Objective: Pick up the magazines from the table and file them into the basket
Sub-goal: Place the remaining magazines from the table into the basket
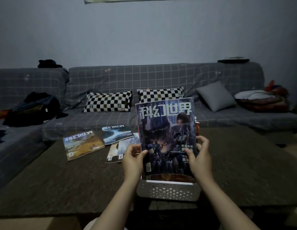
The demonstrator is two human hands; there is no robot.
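I hold a dark blue magazine (166, 133) upright over a white perforated basket (167, 190) at the table's near edge. My left hand (133, 161) grips its left edge with the thumb on the cover. My right hand (200, 156) grips its right edge, fingers curled behind. The lower edge of the magazine dips behind the basket's front wall, where other magazines stand. On the table lie a yellow-covered magazine (82, 145), a blue-covered one (117, 134) and two pale ones (117, 152) partly under my left hand.
The dark brown table (244, 163) fills the foreground. Behind it runs a grey checked sofa (161, 77) with two chequered cushions (108, 101), a grey cushion (216, 96), dark clothes (35, 108) at left and folded bedding (262, 100) at right.
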